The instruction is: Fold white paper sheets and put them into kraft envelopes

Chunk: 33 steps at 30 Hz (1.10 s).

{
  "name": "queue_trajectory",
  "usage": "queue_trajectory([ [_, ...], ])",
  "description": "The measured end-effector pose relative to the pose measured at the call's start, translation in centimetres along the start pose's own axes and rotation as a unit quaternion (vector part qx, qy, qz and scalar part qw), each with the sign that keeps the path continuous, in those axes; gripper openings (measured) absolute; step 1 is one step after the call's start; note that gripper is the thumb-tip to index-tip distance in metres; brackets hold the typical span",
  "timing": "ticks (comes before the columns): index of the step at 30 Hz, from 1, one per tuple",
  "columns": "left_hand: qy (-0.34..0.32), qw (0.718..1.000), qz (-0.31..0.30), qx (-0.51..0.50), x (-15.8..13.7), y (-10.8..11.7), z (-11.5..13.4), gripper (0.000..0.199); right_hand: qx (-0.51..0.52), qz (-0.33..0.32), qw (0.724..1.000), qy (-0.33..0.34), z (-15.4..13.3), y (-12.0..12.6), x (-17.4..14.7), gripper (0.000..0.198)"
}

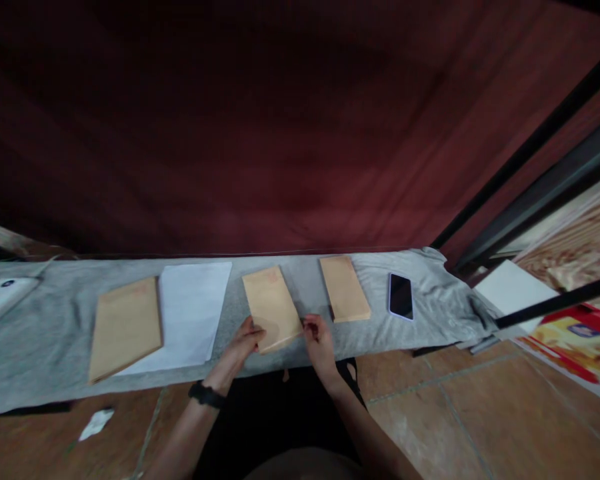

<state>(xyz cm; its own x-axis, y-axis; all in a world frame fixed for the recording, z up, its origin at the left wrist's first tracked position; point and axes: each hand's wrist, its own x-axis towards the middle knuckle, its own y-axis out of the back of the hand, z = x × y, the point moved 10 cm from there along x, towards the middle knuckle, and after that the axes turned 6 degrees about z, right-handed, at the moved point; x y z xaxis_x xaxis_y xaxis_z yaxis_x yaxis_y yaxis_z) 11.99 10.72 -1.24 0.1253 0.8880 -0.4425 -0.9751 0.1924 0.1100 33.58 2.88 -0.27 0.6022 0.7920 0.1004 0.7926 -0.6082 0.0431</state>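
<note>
By the cloth-covered table's [443, 310] near edge, the brown envelope [270, 300] has its left side pinched under the left hand's [245, 339] thumb, while the right hand [319, 337] curls at its right corner, grip impossible to tell.

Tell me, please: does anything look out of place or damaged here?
Yes: a crumpled white scrap lies on the tiled floor, looking like litter. The leftmost brown envelopes overlap the white sheets askew. The held envelope shows no obvious damage.
</note>
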Motion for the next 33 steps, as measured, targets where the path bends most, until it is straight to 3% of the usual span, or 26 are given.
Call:
queue_trajectory([
  [3,-0.01,0.998,0.007,0.062,0.9,0.6,-0.1,0.053,-0.121,-0.065,0.982,0.127,-2.4,-0.9,-0.1,0.03],
  [6,-0.031,0.99,0.039,0.129,1.6,1.6,-0.3,0.059,-0.235,-0.179,0.92,0.256,-3.8,-3.3,-1.6,0.038],
  [9,-0.097,0.965,0.108,0.217,1.7,2.9,0.5,0.055,-0.302,-0.226,0.87,0.317,-3.8,-4.6,-2.8,0.041],
  [11,-0.214,0.911,0.161,0.314,1.2,2.5,2.7,0.048,-0.322,-0.228,0.86,0.325,-3.5,-4.7,-3.2,0.043],
  [14,-0.389,0.803,0.173,0.416,0.7,-1.3,5.7,0.047,-0.331,-0.223,0.859,0.321,-3.4,-4.8,-3.3,0.042],
  [16,-0.432,0.759,0.157,0.462,2.2,-3.8,6.7,0.051,-0.332,-0.225,0.858,0.322,-3.4,-4.9,-3.3,0.041],
  [18,-0.422,0.737,0.139,0.509,5.0,-5.6,7.2,0.054,-0.331,-0.226,0.857,0.325,-3.5,-4.9,-3.3,0.04],
  [21,-0.405,0.731,0.114,0.537,8.7,-6.9,7.6,0.055,-0.327,-0.22,0.855,0.337,-3.7,-4.9,-3.3,0.038],
  [24,-0.412,0.73,0.097,0.537,10.0,-7.2,7.5,0.054,-0.322,-0.209,0.856,0.346,-3.9,-4.7,-3.3,0.037],
  [33,-0.454,0.716,0.023,0.53,6.1,-7.2,4.5,0.055,-0.335,-0.218,0.859,0.32,-3.3,-4.8,-3.2,0.038],
])
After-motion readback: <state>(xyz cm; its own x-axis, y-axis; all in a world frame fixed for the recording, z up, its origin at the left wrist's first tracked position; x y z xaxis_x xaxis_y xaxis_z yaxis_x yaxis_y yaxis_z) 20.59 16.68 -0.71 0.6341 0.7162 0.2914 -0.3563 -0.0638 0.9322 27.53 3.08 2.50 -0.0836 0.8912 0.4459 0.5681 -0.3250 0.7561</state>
